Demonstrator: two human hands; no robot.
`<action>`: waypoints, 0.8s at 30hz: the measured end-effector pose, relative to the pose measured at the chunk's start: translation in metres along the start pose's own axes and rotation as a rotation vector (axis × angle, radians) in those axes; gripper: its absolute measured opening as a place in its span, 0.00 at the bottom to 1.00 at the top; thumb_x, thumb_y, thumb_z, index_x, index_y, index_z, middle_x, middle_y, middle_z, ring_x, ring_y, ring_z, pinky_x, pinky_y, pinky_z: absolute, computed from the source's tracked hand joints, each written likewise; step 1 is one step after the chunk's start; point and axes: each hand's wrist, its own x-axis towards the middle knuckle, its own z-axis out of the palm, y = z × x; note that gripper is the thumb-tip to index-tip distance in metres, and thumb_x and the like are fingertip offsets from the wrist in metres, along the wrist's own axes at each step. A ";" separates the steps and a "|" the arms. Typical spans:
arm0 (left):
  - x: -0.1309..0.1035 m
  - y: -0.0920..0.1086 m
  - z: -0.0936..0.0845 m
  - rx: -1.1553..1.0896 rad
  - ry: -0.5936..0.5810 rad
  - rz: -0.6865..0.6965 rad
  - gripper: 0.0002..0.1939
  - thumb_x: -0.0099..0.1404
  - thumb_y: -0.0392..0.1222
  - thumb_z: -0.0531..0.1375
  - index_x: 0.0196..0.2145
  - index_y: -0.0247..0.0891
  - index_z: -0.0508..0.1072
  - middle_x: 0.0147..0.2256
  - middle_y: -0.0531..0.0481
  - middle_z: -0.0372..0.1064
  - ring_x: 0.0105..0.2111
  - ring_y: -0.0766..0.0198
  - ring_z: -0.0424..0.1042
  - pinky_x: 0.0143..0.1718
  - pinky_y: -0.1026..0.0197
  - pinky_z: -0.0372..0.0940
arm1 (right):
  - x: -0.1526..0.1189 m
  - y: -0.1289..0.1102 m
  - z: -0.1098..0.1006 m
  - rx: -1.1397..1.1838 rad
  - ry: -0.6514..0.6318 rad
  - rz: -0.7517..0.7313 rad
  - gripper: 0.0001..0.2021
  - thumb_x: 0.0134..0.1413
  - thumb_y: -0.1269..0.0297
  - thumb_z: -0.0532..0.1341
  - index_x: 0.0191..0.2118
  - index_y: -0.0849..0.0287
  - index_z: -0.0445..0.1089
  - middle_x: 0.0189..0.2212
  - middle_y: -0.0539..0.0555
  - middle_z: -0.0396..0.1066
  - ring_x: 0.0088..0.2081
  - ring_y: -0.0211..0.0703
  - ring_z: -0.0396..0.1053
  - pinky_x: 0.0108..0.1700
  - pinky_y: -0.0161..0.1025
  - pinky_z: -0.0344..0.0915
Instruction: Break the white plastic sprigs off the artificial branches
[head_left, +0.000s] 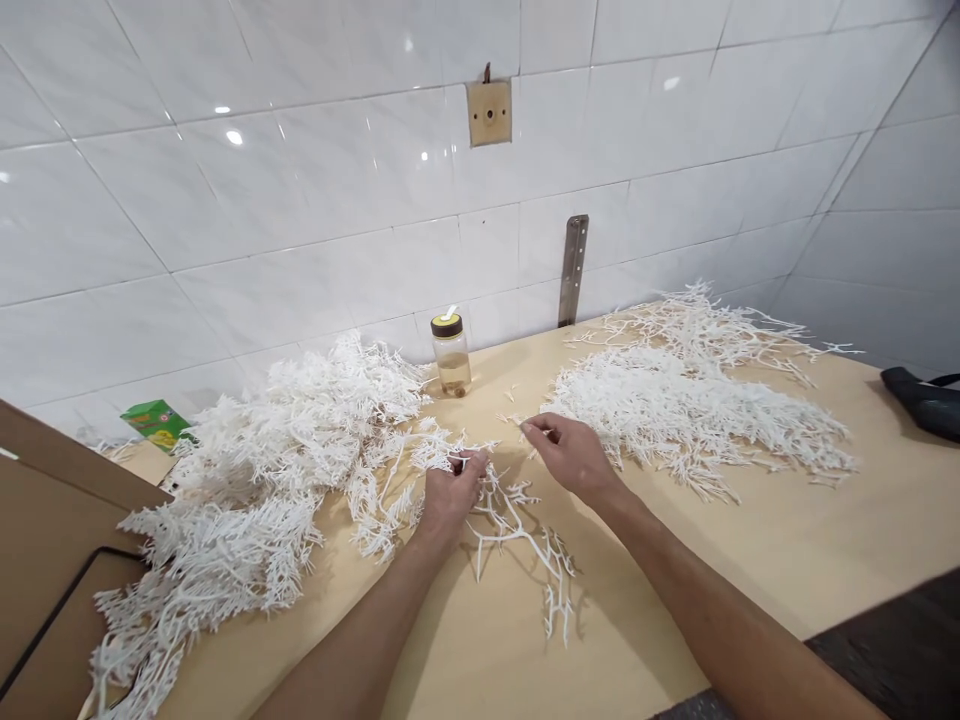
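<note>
My left hand point(454, 487) is closed on a white branched plastic piece point(517, 532), whose forked twigs spread toward me over the tabletop. To its right, my right hand point(566, 448) is pinched, its fingertips at a tiny white sprig point(517, 421); whether the sprig is gripped or lies beneath is hard to tell. A tall heap of white branches point(300, 430) fills the left side, with looser twigs reaching my left hand. Beyond my right hand spreads a flatter pile of white branches point(697, 405).
A clear bottle with a dark and yellow lid point(452, 357) stands near the tiled wall. A metal bracket point(574, 270) is upright behind the wooden table point(780, 560). At left are a green packet point(157, 424) and a brown box point(52, 540); a black object point(924, 402) lies at far right.
</note>
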 end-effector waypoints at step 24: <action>0.002 0.000 0.003 0.103 0.106 0.026 0.21 0.45 0.53 0.71 0.28 0.32 0.76 0.15 0.56 0.60 0.19 0.67 0.63 0.21 0.66 0.54 | -0.014 -0.010 0.033 0.026 -0.258 -0.051 0.09 0.48 0.63 0.56 0.23 0.58 0.71 0.23 0.50 0.74 0.26 0.39 0.66 0.30 0.35 0.59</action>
